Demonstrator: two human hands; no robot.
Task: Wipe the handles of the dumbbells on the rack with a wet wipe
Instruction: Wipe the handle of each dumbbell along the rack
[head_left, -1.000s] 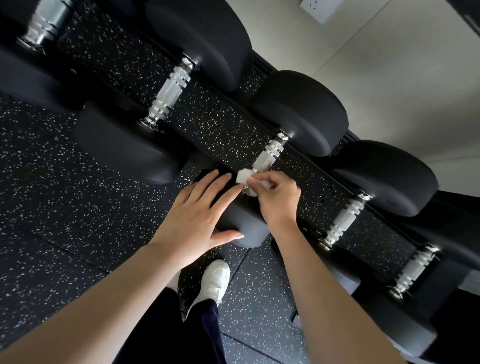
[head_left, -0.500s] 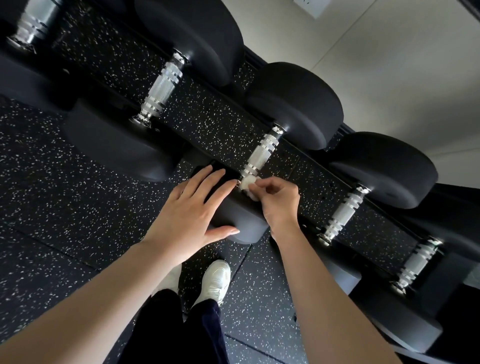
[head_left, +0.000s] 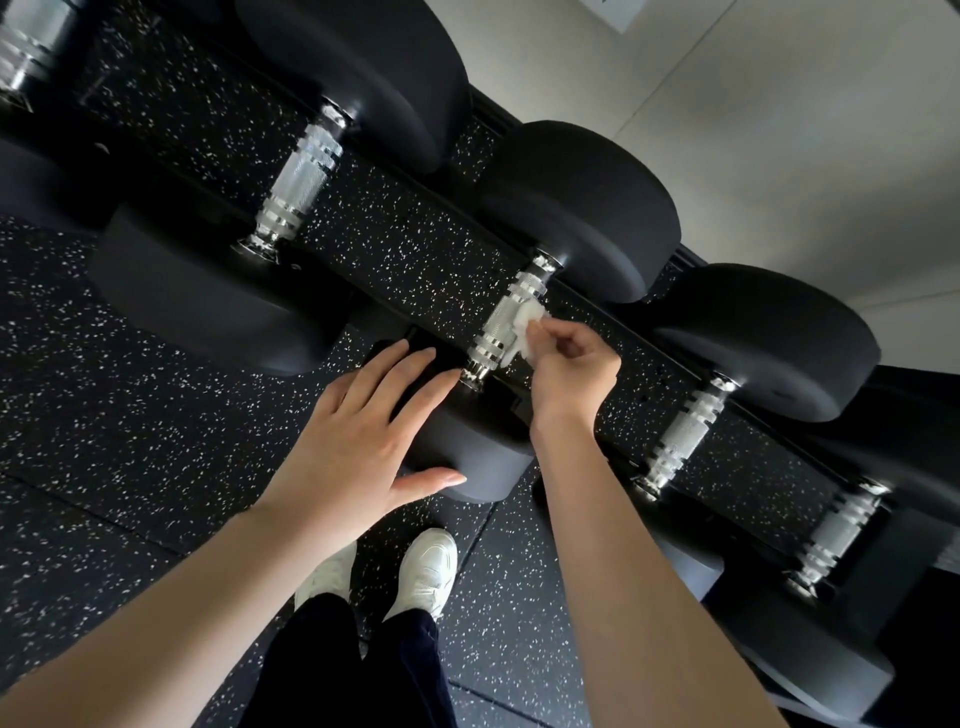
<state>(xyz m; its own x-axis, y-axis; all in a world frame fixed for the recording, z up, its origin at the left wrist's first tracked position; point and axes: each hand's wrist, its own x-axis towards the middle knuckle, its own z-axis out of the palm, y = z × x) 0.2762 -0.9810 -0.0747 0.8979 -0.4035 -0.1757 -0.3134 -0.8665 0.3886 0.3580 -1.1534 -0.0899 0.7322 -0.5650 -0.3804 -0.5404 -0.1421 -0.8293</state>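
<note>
A right hand (head_left: 569, 371) pinches a crumpled white wet wipe (head_left: 527, 327) against a knurled chrome dumbbell handle (head_left: 506, 322); beside it, a flat left hand (head_left: 358, 441) steadies the black head (head_left: 467, 447). Wiping is midway; next likely rubbing around the handle.

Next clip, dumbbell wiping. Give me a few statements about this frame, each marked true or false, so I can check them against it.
1. The right hand pinches the wipe against a handle. True.
2. The left hand is wrapped round a handle. False: it lies flat, fingers straight, on that dumbbell's near head.
3. The wipe is on the leftmost handle in view. False: a bare handle lies further left.
4. The person wears white shoes. True.
</note>
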